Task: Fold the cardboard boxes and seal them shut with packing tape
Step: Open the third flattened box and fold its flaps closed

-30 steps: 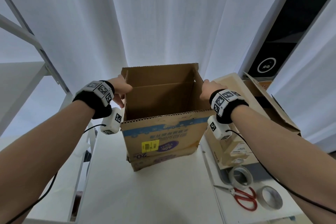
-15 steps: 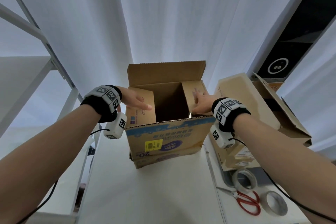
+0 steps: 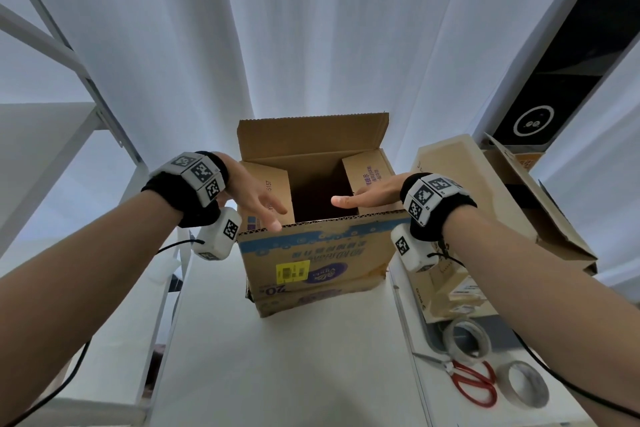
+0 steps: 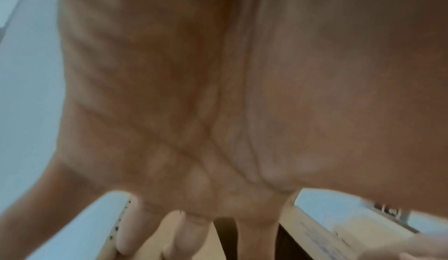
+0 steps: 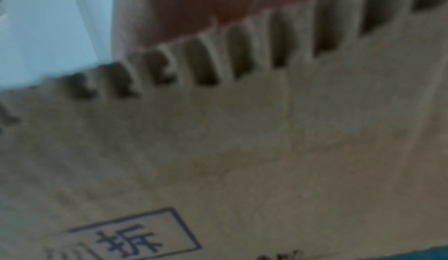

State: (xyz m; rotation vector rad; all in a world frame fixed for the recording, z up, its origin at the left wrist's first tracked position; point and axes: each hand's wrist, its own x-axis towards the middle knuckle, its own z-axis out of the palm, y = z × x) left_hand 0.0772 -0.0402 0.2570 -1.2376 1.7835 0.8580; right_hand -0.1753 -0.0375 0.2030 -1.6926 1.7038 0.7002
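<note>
A brown cardboard box [image 3: 311, 260] with blue print and a yellow label stands on the white table [image 3: 277, 374], its top open. Its far flap [image 3: 311, 135] stands upright. The left side flap [image 3: 273, 189] and right side flap [image 3: 370, 177] are folded inward. My left hand [image 3: 258, 204] lies flat on the left flap with straight fingers. My right hand [image 3: 363, 196] presses flat on the right flap, fingers straight. The left wrist view shows my palm [image 4: 218, 101] and fingers over the flap. The right wrist view is filled by blurred cardboard [image 5: 242, 149].
A second open cardboard box [image 3: 485, 218] stands to the right. Two rolls of tape [image 3: 467, 336] [image 3: 523, 388] and red-handled scissors [image 3: 471, 381] lie at the right front. A white shelf frame [image 3: 86, 107] rises on the left; curtains hang behind.
Both hands left the box's upper side edges and pushed the two side flaps inward and down. The flaps went from upright to folded over the opening.
</note>
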